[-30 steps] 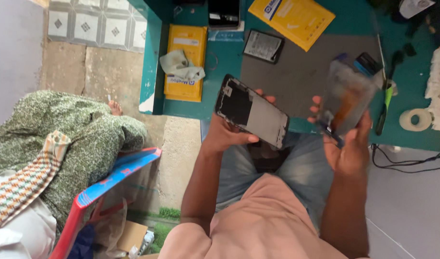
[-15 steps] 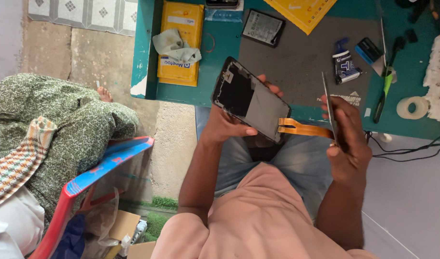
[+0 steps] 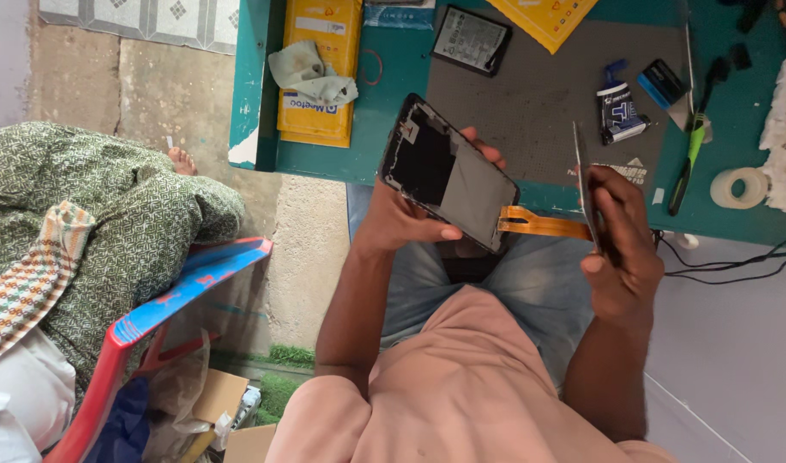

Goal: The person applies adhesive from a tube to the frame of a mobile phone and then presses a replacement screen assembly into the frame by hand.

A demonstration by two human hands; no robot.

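Observation:
My left hand grips a dark phone frame with its open inner side facing up, held over my lap at the green table's edge. My right hand holds a thin screen panel seen edge-on and upright. An orange flex ribbon runs between the frame's lower corner and the panel. A loose phone battery lies on the grey work mat.
On the green table lie a yellow box with a crumpled cloth, a glue tube, a green-handled tool, a tape roll and cables. A seated person in a green patterned garment is at left.
My right hand turned the screen panel from flat and facing me to edge-on, away from the frame. The orange ribbon now shows stretched between them.

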